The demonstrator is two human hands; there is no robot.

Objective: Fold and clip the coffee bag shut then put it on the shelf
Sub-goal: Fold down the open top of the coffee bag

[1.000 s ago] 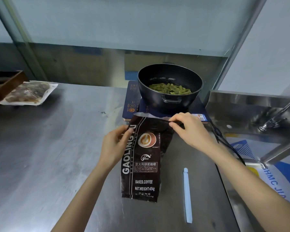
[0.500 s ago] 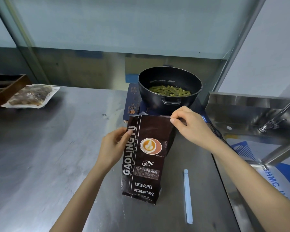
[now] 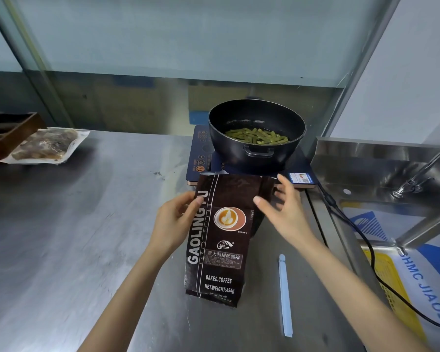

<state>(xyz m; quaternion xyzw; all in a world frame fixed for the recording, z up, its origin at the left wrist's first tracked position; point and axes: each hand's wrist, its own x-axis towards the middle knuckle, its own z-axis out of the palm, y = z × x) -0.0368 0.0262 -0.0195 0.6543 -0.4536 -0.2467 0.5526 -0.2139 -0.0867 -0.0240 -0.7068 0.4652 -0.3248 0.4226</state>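
Note:
A dark brown coffee bag (image 3: pixel 221 240) lies flat on the steel counter, its top unfolded and reaching the cooker's front edge. My left hand (image 3: pixel 174 222) pinches the bag's left edge near the top, thumb on the white lettering. My right hand (image 3: pixel 282 209) hovers at the bag's upper right corner, fingers spread, its thumb just touching or just above the bag's edge. A long pale blue sealing clip (image 3: pixel 285 295) lies on the counter to the right of the bag, untouched.
A black pot (image 3: pixel 257 146) of green beans sits on a blue induction cooker (image 3: pixel 201 158) just behind the bag. Its black cable (image 3: pixel 361 237) runs down the right. A sink with a faucet (image 3: pixel 422 171) is at right. A vacuum-packed food pouch (image 3: pixel 46 146) and dark wooden box (image 3: pixel 8 130) sit far left.
The bag's folded top has come unfolded and now lies flat and longer. My right hand let go of the top edge and opened its fingers. My left hand stayed on the left edge.

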